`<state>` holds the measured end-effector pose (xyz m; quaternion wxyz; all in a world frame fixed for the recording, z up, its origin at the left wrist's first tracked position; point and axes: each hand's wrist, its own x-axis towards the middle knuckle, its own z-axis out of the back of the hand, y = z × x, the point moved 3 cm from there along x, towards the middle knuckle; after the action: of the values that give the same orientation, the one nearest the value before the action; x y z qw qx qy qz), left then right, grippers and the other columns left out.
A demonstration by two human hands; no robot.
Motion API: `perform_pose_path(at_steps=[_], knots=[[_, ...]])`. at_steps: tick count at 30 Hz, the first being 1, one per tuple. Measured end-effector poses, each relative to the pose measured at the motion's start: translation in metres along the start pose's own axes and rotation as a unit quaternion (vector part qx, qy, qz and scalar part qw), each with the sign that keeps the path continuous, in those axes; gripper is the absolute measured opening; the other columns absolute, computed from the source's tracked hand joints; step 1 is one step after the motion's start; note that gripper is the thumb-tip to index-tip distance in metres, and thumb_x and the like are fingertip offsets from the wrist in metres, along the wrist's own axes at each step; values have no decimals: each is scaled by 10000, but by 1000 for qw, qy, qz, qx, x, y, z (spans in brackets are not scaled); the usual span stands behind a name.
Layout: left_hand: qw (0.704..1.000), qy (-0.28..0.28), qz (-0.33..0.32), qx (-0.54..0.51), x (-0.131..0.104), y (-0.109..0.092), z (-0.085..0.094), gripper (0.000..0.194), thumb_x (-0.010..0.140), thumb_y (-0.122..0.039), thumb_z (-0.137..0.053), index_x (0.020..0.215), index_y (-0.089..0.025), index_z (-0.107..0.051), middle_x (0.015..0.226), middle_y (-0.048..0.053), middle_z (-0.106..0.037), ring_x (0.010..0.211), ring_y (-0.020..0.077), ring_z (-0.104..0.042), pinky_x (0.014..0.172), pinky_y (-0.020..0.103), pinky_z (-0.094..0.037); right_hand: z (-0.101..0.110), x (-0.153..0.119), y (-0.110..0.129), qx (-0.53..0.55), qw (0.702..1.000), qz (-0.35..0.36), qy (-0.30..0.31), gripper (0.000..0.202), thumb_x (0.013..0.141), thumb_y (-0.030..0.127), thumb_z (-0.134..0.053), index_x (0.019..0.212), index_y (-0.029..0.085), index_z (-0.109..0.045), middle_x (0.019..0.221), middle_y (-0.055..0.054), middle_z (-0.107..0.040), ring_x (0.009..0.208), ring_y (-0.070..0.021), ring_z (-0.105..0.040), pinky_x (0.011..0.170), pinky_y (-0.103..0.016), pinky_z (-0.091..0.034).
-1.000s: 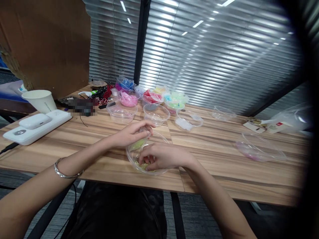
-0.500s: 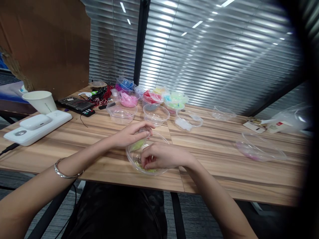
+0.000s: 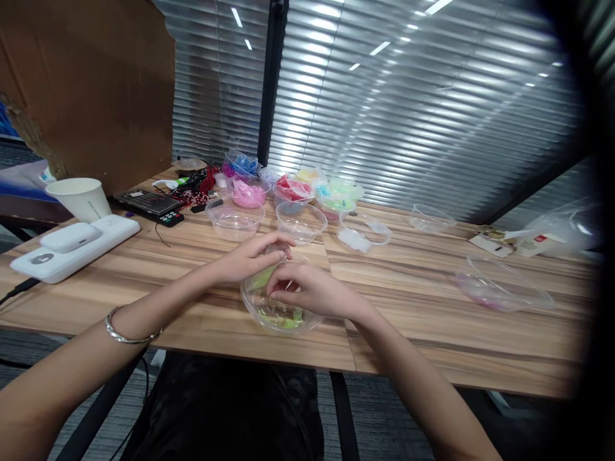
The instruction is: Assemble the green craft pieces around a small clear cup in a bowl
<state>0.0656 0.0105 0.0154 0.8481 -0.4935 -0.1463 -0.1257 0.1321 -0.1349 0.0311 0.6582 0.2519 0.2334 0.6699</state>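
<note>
A clear round plastic bowl (image 3: pixel 250 308) rests near the table's front edge, with small yellow-green pieces (image 3: pixel 283 319) on its bottom. My left hand (image 3: pixel 257 257) curls over the bowl's back left side. Its fingers are round a small clear container (image 3: pixel 262 276) with yellow-green contents, leaning inside the bowl and partly hidden. Above the bowl's middle is my right hand (image 3: pixel 310 289), thumb and fingertips pinched together. Whatever may be between those fingertips is too small to make out.
Behind the bowl stand clear tubs (image 3: pixel 235 221) and a tub with pink contents (image 3: pixel 247 192). A white power bank (image 3: pixel 103 237), a paper cup (image 3: pixel 81 198) and a remote (image 3: pixel 169 218) lie left. Further right are a tilted clear tub (image 3: pixel 500 288) and a small box (image 3: pixel 490 244).
My right hand has lifted from the yellow-green pieces at the bowl's bottom and moved slightly up and left, uncovering them. My left hand has barely shifted.
</note>
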Motion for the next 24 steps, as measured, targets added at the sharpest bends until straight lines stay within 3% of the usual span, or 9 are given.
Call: perform_pose_path(at_steps=[6, 12, 24], knots=[[1000, -29, 10, -2, 1, 0, 4, 273, 969, -302, -459, 1201, -193, -552, 1177, 63, -583, 1148, 188, -529, 1028, 341, -395, 5, 4, -3, 166, 982, -8, -85, 124, 868, 262, -617, 895, 154, -671, 829, -18, -644, 744, -105, -573, 688, -235, -447], [999, -40, -5, -15, 1, 5, 6, 271, 969, -338, -475, 1189, -203, -559, 1192, 60, -582, 1159, 197, -517, 1045, 342, -384, 9, 7, -12, 371, 911, -18, -180, 144, 797, 256, -701, 896, 158, -665, 859, -25, -640, 757, -108, -609, 755, -284, -527], [999, -32, 5, -17, 1, 4, 5, 315, 953, -349, -516, 1233, -208, -540, 1233, 67, -569, 1186, 200, -514, 1043, 344, -393, 13, 7, -22, 436, 855, -13, -279, 215, 768, 292, -750, 896, 140, -668, 863, -29, -653, 743, -96, -625, 761, -252, -537]])
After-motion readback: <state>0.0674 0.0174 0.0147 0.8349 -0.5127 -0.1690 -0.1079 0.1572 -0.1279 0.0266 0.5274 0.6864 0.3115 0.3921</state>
